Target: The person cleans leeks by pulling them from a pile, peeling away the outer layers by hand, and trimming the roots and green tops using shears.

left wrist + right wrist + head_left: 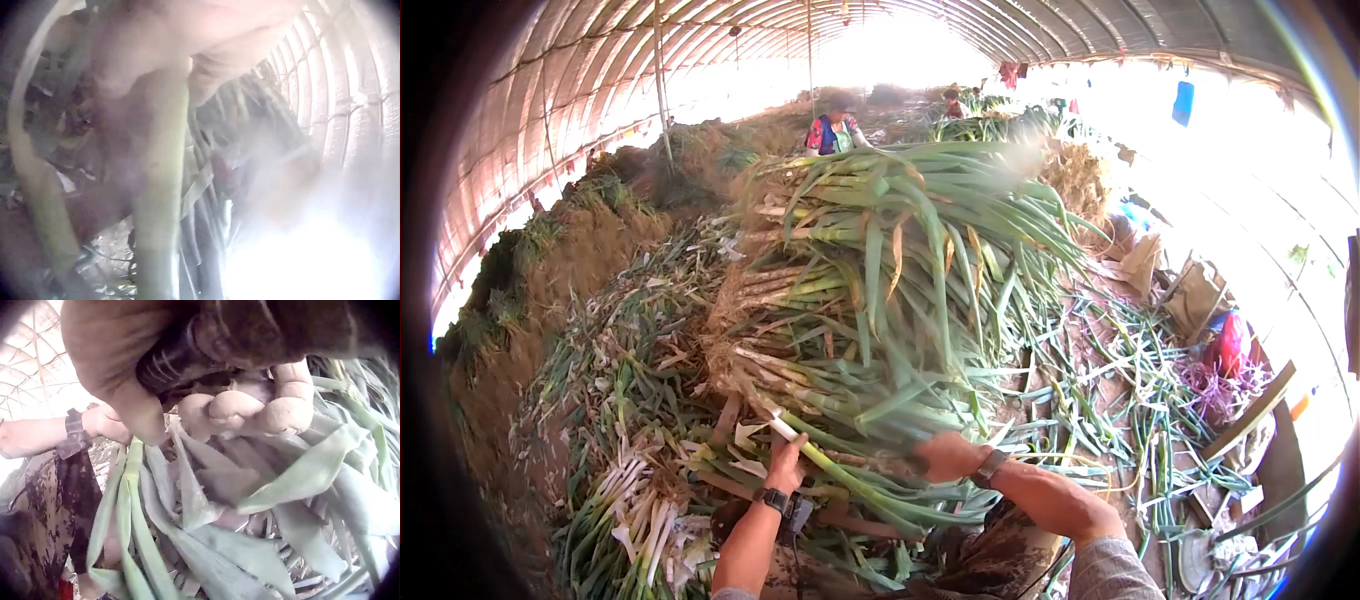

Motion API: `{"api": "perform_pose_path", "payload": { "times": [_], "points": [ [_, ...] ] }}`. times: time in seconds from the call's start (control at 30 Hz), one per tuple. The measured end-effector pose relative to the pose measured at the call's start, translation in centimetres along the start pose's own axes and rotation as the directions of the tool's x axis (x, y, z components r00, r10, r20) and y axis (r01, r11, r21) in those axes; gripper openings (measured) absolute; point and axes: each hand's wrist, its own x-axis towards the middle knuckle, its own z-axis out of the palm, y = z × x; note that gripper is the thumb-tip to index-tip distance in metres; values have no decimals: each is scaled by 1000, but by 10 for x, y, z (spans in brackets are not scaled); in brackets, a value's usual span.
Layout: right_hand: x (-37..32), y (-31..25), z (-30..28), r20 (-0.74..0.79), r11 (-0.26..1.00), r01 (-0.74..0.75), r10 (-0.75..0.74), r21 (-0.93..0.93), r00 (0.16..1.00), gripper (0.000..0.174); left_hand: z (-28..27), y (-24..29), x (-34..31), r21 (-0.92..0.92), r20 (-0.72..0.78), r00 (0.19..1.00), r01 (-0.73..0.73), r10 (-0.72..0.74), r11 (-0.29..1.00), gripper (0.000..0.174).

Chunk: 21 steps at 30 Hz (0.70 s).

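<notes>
Gripping a leek's firm white stalk [781, 428] beside the pile [880, 260], the left hand [785, 465] is closed; the right hand [945, 457] bunches leaves [900, 395]. Left wrist: fingers [206, 37] wrap that stalk [161, 206]. Right wrist: curled fingers [250, 412] clutch soft, tearable leaves [300, 481]; the stalk seems the safer hold.

Overhead an arched plastic tunnel roof [700, 40] spans the top of the frame, with daylight glaring at its far end, top centre, a brown earth bank [570, 270] along the left and cardboard scraps [1192, 295] at right.
</notes>
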Motion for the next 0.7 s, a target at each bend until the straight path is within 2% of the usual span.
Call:
{"api": "perform_pose_path", "payload": {
  "times": [0.1, 0.13, 0.17, 0.23, 0.27, 0.3, 0.37, 0.4, 0.43, 0.5, 0.53, 0.57, 0.6, 0.63, 0.7],
  "points": [
    [1, 11, 13, -18, 998, 54, -55, -41, 998, 32, 5, 12, -5, -208, 152, 973, -140, 174, 968, 20],
    [1, 14, 14, -17, 998, 52, -53, -37, 998, 32, 10, 36, -24, -321, 185, 960, -144, 212, 936, 18],
    [0, 15, 15, -41, 998, 58, -58, -6, 997, 33, 17, 49, -29, -440, 78, 961, -206, 266, 874, 20],
    [0, 13, 11, -60, 997, 74, -73, 17, 996, 33, 7, 21, -14, -227, 57, 988, -126, 142, 966, 18],
    [-1, 10, 8, 1, 999, 29, -29, 13, 1000, 32, -4, 4, -5, -153, 17, 1000, 2, 0, 988, 17],
    [-3, 7, 3, 56, 1000, -22, 21, 8, 998, 31, -4, -3, -5, -108, 88, 994, 69, -60, 992, 18],
    [-5, 3, -4, 86, 999, -30, 32, -23, 996, 29, 3, 1, -10, -88, 175, 984, 44, -29, 995, 19],
    [-4, 1, -4, 136, 998, -20, 27, -58, 990, 28, 17, 18, -27, -147, 251, 967, -15, 52, 989, 21],
    [-1, 8, 5, 20, 998, 1, 0, -70, 1000, 29, 27, 39, -41, -214, 296, 945, -77, 140, 974, 24],
    [4, 22, 24, -148, 996, 74, -81, -52, 986, 30, 5, 34, -6, -194, 244, 912, -286, 329, 938, 34],
    [7, 24, 24, -151, 997, 56, -63, -47, 987, 31, -3, 31, 0, -223, 196, 936, -247, 291, 943, 39],
    [6, 9, 11, -210, 997, 51, -40, 50, 977, 33, -2, 30, 0, -257, 164, 952, -213, 260, 943, 43],
    [9, 11, 12, -265, 998, 55, -53, 1, 963, 36, 6, 37, -10, -278, 159, 953, -206, 256, 938, 44],
    [8, 0, 1, -261, 998, 53, -55, -15, 964, 34, 20, 44, -24, -301, 174, 952, -192, 252, 934, 46],
    [17, 1, 7, -346, 991, 137, -132, -11, 929, 35, 39, 51, -46, -292, 238, 940, -171, 245, 941, 49]
  ]
}}
